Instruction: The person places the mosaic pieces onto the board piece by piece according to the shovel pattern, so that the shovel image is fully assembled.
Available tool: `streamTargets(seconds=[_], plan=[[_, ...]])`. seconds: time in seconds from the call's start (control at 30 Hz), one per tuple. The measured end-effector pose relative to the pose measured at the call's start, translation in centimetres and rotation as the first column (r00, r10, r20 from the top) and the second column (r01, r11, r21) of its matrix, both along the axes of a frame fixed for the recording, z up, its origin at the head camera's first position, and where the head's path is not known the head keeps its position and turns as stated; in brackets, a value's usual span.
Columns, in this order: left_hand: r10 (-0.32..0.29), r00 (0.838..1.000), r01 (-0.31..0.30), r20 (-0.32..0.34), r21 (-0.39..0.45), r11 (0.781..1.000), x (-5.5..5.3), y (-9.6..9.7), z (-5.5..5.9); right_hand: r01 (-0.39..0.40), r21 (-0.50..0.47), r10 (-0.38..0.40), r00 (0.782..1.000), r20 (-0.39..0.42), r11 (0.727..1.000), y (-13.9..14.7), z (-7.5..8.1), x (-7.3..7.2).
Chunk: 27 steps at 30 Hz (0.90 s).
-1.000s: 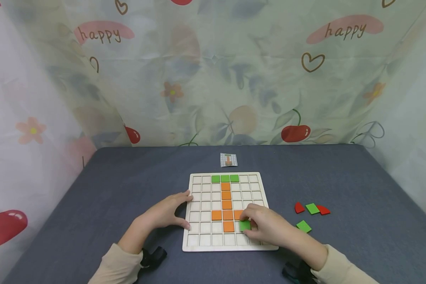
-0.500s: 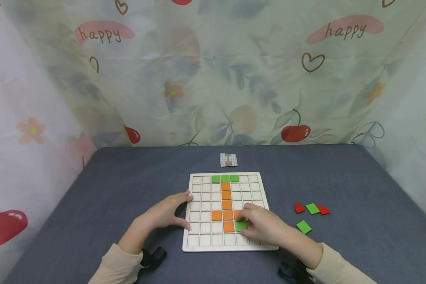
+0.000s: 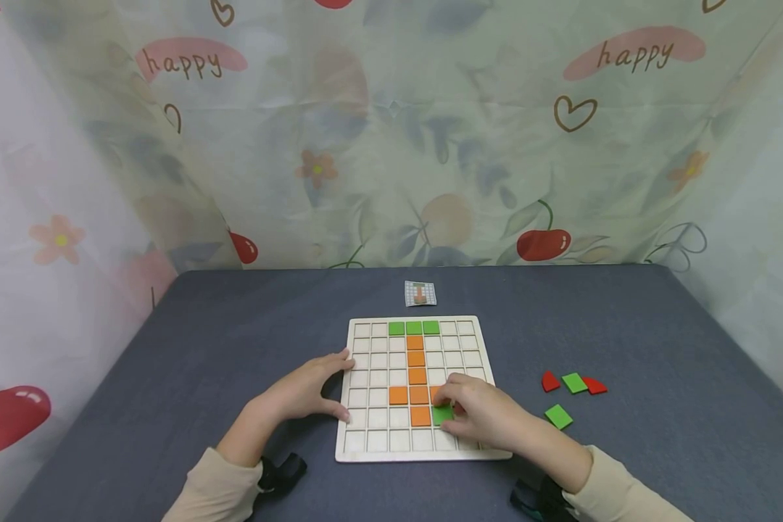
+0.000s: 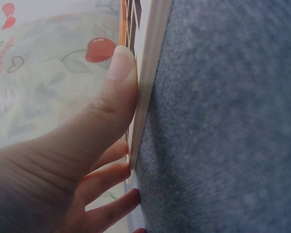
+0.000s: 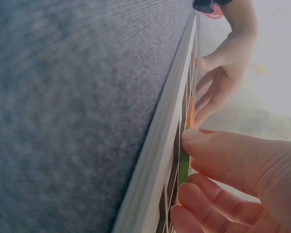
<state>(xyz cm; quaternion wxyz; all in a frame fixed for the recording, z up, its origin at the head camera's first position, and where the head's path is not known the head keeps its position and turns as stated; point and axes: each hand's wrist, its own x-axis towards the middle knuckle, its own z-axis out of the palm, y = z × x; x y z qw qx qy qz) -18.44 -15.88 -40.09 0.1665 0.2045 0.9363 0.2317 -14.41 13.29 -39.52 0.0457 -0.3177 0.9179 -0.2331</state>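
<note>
A white grid board (image 3: 424,457) lies on the dark cloth. My left hand (image 3: 307,388) rests at its left edge, thumb and fingers spread; the left wrist view shows the thumb (image 4: 121,73) against the rim. Over the lower right of the board, my right hand (image 3: 479,409) pinches a green square tile (image 3: 441,415) between thumb and fingers. That tile sits just right of the lowest orange tile (image 3: 420,416); my fingers partly cover it and the orange tile above. Orange tiles form a cross below a row of green tiles (image 3: 414,328) at the top.
Behind the board lies a small pattern card (image 3: 420,293). Off to the right are two loose green tiles, one nearer (image 3: 557,416) and one farther (image 3: 574,383), with two red rounded pieces, a left one (image 3: 549,381) and a right one (image 3: 594,386). A printed curtain (image 3: 391,145) hangs behind the table.
My right hand has shifted slightly left with the green tile, bringing it beside the lowest orange tile; over the last half second it barely moves. My left hand has stayed put.
</note>
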Motion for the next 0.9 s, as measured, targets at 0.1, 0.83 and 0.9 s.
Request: streamTargets(seconds=[0.1,0.83,0.9], plan=[[-0.001,1.0,0.001,-0.004,-0.001,1.0,0.0,0.0,0.0,0.0,0.002,0.0,1.0,0.002,1.0,0.0,0.0,0.0],[-0.042,0.999,0.043,-0.029,0.012,0.999,0.2,-0.2,0.4,-0.036,-0.012,0.036,0.999,-0.029,0.999,0.6,0.1,-0.2],[-0.029,0.999,0.029,-0.015,0.018,0.999,0.1,-0.1,0.3,-0.03,-0.019,0.029,0.999,-0.019,0.999,1.0,0.4,-0.3]])
